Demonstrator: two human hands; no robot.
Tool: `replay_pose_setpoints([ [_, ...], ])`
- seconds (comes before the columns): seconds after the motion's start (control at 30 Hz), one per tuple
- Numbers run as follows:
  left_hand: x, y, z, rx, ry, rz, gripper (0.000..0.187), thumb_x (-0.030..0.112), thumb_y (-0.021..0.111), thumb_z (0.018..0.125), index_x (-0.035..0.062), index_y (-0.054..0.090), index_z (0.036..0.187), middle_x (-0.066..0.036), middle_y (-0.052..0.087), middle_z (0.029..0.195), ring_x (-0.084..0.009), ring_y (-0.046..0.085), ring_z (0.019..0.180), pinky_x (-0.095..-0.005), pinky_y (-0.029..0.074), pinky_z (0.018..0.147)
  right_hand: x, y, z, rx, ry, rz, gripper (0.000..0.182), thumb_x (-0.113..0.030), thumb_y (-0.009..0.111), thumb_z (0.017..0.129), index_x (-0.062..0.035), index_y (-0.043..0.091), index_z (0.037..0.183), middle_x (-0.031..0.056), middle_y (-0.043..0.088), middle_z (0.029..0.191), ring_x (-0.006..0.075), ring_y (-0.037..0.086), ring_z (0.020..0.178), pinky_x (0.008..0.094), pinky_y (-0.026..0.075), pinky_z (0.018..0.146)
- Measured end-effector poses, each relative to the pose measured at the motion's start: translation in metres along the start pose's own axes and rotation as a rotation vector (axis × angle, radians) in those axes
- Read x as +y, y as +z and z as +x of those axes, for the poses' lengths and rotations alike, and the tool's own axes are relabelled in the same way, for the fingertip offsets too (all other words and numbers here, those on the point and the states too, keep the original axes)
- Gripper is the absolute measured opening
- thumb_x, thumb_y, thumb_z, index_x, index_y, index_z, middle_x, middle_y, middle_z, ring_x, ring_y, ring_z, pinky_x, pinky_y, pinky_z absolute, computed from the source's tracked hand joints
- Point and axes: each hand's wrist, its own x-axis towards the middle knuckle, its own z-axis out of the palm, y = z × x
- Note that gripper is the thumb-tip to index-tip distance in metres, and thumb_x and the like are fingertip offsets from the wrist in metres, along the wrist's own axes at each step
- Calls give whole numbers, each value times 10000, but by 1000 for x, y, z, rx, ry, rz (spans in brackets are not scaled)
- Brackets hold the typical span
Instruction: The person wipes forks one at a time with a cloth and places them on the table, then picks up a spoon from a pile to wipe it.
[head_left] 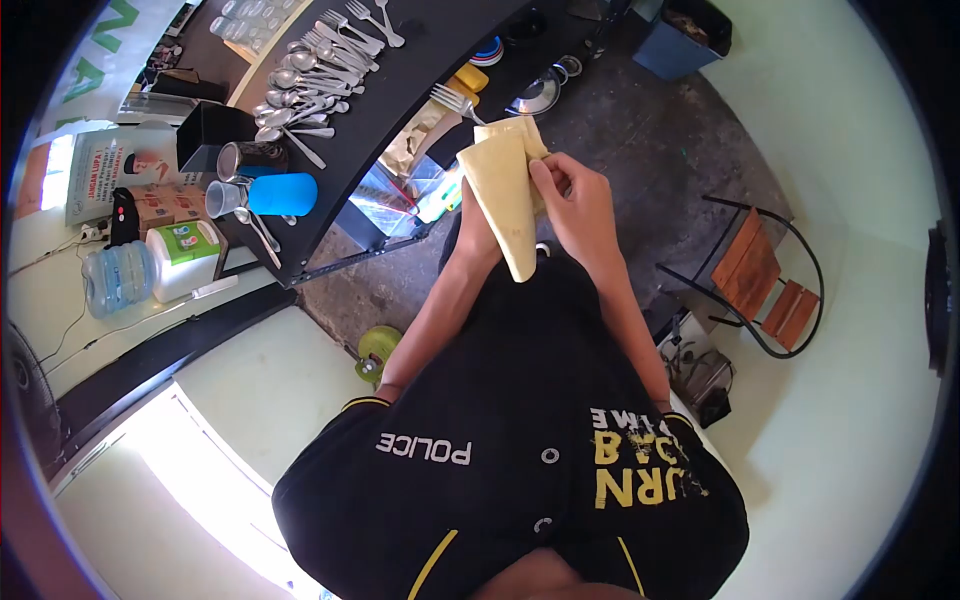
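A pale yellow cloth (500, 200) is folded around the handle of a fork (455, 101), whose tines stick out at the upper left. My left hand (477, 222) grips the cloth from beneath, its fingers mostly hidden behind the folds. On the other side, my right hand (577, 205) is closed, thumb and fingers pinching the cloth's right edge. Many spoons and forks (310, 75) lie in a loose pile on the black counter (385, 105), up and to the left of my hands.
Beside the cutlery stand a blue cup (283, 194), a clear plastic cup (226, 199) and a black box (207, 137). A water jug (118, 279) is at far left. Right, on the floor, are a wooden-seated metal chair (746, 265) and a bin (675, 50). A green gas cylinder (378, 350) stands below.
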Motion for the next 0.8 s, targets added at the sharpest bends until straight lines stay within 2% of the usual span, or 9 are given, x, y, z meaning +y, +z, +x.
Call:
replay_pose_setpoints([
  [0.13,-5,-8,-10,31,67,371,358,190,569,1058,-44,580,1328,-144,690,1186,-220,723,997,-328,618,809,11,10,-6,-30,22,37,360,-300,654,1005,40,699,894,97,647,640,155,606,552,333,461,563],
  [0.23,-7,-2,-21,133,133,339,315,148,575,1046,-54,604,1287,-129,705,1127,-196,728,924,-308,616,755,24,19,-13,-82,98,236,344,-266,646,1012,55,697,900,127,669,657,161,651,579,338,477,575],
  [0.47,-26,1,-51,218,193,273,225,129,573,1039,-27,615,1196,-103,696,1030,-192,724,853,-323,622,718,18,7,-45,-85,-28,117,295,-205,669,999,56,694,864,140,665,647,162,645,555,330,476,553],
  [0.53,-35,-6,-57,252,197,223,237,134,574,1040,-16,607,1219,-109,693,1058,-204,725,877,-344,627,728,16,-1,-57,-100,-70,61,296,-204,674,996,54,693,852,135,660,638,161,631,538,329,473,545],
  [0.63,-37,-11,-66,274,147,76,220,108,586,1028,-2,605,1217,-102,696,1027,-190,724,825,-328,618,690,33,-9,-75,-217,-71,71,295,-217,664,1004,47,689,876,136,656,645,167,633,548,335,471,552],
  [0.67,-37,-11,-69,276,118,14,209,94,591,1023,3,606,1211,-98,699,1004,-180,723,793,-316,612,669,36,-7,-78,-257,2,121,306,-227,647,1015,48,683,886,142,651,649,173,635,556,345,469,557],
  [0.73,-39,-13,-78,168,74,85,290,142,557,1049,23,572,1313,-109,681,1136,-216,713,952,-366,617,792,43,-4,-86,-336,154,222,329,-247,614,1038,49,671,907,154,641,656,186,638,573,364,466,565],
  [0.77,-41,-14,-82,114,53,122,330,166,540,1062,33,556,1364,-114,671,1202,-234,709,1032,-392,620,853,45,-2,-89,-317,119,211,343,-255,588,1052,49,663,912,173,636,668,225,638,580,378,465,575],
  [0.8,-47,-12,-83,151,78,170,343,179,527,1070,38,555,1381,-112,674,1219,-236,708,1049,-386,611,893,46,0,-90,-297,85,200,358,-263,562,1065,49,654,917,191,630,680,265,638,586,392,465,584],
])
